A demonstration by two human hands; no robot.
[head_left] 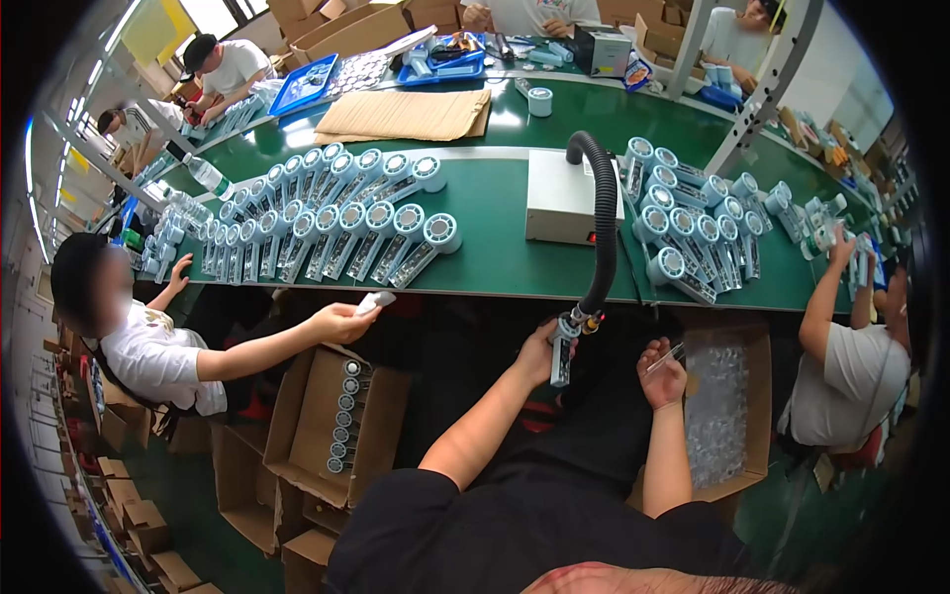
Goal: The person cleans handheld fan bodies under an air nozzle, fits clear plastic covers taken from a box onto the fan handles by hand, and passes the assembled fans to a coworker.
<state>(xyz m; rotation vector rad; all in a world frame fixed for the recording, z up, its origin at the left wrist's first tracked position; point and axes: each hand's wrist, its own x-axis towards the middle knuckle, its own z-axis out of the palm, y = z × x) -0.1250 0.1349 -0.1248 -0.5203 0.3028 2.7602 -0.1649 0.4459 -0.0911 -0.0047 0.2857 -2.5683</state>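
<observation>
My left hand [537,354] is closed around a light-blue handheld unit [561,364] with an open, dark inner side, its handle pointing down. The unit sits right under the nozzle end of a black flexible hose [602,247]; whether they touch I cannot tell. To the right, my right hand [661,376] is palm up with curled fingers, pinching a thin clear plastic piece [673,354]. Beside that hand stands a cardboard box [757,396] holding many clear plastic pieces [716,411].
Rows of similar units [381,223] lie on the green table [485,228], with more units [683,223] at right. A white box-shaped machine [559,203] stands between them. At left, a co-worker's hand [346,322] holds something white over a carton [386,411].
</observation>
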